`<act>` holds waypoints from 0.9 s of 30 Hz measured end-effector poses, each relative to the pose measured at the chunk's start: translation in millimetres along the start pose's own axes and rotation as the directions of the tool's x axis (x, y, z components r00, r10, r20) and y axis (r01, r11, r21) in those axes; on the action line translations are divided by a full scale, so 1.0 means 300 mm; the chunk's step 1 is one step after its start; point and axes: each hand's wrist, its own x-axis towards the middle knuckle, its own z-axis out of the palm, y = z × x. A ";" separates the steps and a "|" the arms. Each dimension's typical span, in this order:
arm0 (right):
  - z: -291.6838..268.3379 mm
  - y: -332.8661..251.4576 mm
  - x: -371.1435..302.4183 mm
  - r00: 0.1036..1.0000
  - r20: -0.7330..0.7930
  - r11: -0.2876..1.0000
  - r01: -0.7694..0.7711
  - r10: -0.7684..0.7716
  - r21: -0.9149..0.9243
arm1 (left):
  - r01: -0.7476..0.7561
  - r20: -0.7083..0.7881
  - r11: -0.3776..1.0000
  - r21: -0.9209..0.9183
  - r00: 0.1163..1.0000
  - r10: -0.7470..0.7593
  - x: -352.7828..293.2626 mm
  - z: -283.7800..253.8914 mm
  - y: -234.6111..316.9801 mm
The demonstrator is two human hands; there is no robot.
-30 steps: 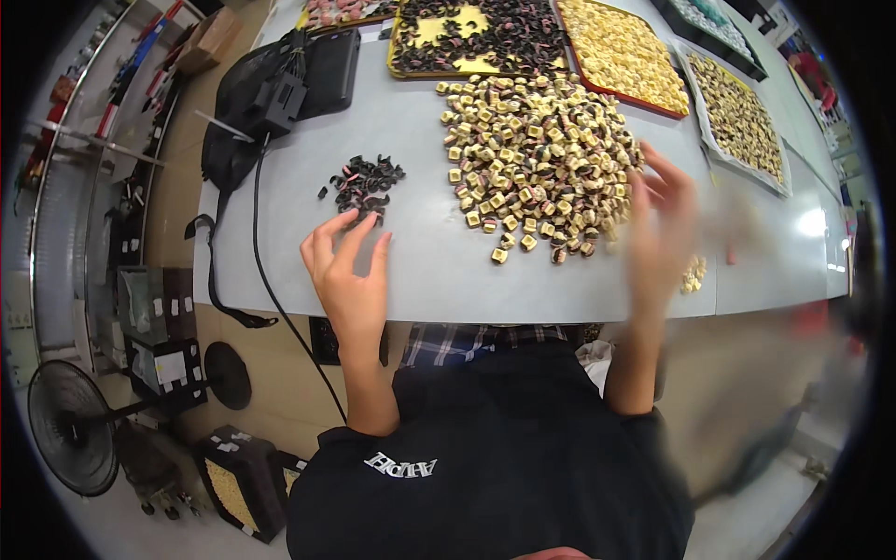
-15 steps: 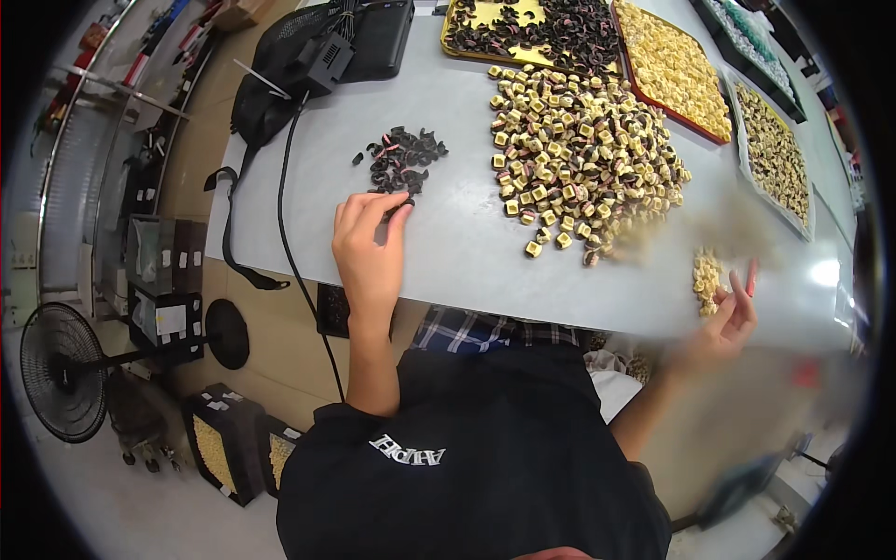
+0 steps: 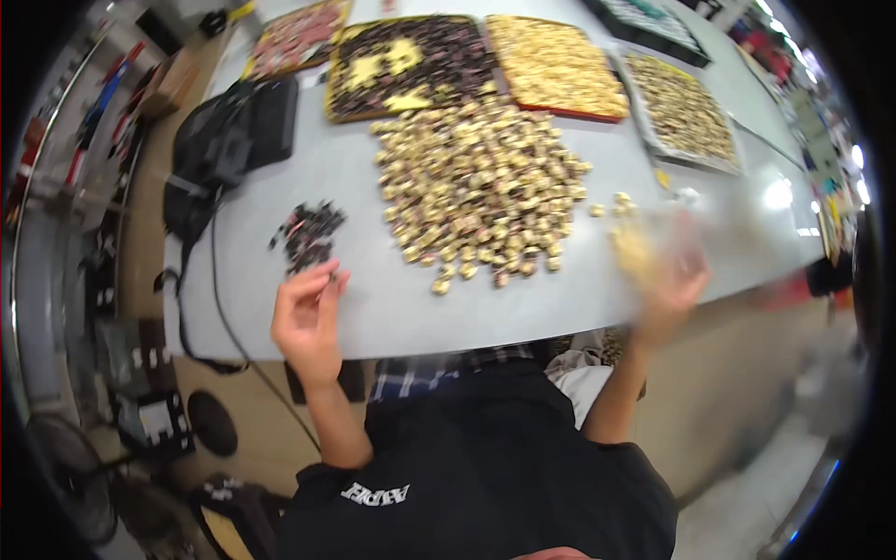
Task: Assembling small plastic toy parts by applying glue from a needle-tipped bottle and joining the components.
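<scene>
My left hand (image 3: 311, 322) is at the left of the table with thumb and forefinger pinched on a small dark piece, just below a loose pile of small black curved pieces (image 3: 313, 233). At the right, my right hand (image 3: 674, 291) is smeared by motion, its fingers and anything in them unclear; a reddish streak shows above it. Pale yellow small pieces (image 3: 630, 243) lie beside that hand, partly blurred. Between my hands spreads a large heap of small cream-and-dark block-shaped parts (image 3: 481, 187), some with pink on them.
Along the back are a tray of dark pieces (image 3: 434, 61), a tray of pale yellow pieces (image 3: 558, 70), a tray of mixed pieces (image 3: 677, 107) and a tray of pinkish pieces (image 3: 299, 37). A black bag (image 3: 210, 154) and a cable (image 3: 221, 289) occupy the left side.
The view has shifted, showing more of the back trays. My left hand stays pinched near the black pile. My right hand remains blurred beside the yellow pieces, which look more spread out.
</scene>
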 end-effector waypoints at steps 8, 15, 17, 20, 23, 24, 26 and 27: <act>0.057 -0.051 0.067 0.984 0.049 0.980 -0.177 0.173 0.095 | 0.134 0.302 0.952 -0.277 0.952 -0.046 -0.046 0.109 0.028; 0.053 -0.012 0.125 0.959 -0.007 0.959 -0.282 0.282 -0.029 | 0.214 0.292 0.916 -0.338 0.949 -0.114 -0.058 0.170 0.025; 0.065 0.024 0.145 0.955 0.038 0.951 -0.288 0.294 -0.113 | 0.222 0.295 0.906 -0.360 0.949 -0.115 -0.060 0.176 0.010; 0.069 0.082 0.159 0.953 0.077 0.953 -0.286 0.294 -0.096 | 0.245 0.290 0.887 -0.393 0.948 -0.133 -0.061 0.179 0.002; 0.069 0.099 0.180 0.939 0.133 0.948 -0.313 0.318 -0.057 | 0.301 0.361 0.853 -0.427 0.921 -0.144 -0.068 0.180 0.004; 0.070 0.100 0.184 0.926 0.163 0.940 -0.341 0.341 -0.030 | 0.301 0.360 0.855 -0.422 0.921 -0.147 -0.071 0.182 0.008; 0.069 0.093 0.174 0.908 0.197 0.926 -0.377 0.370 -0.004 | 0.309 0.374 0.865 -0.396 0.914 -0.156 -0.075 0.195 0.024; 0.069 0.067 0.176 0.924 0.161 0.930 -0.361 0.346 0.070 | 0.309 0.376 0.869 -0.386 0.913 -0.158 -0.075 0.194 0.028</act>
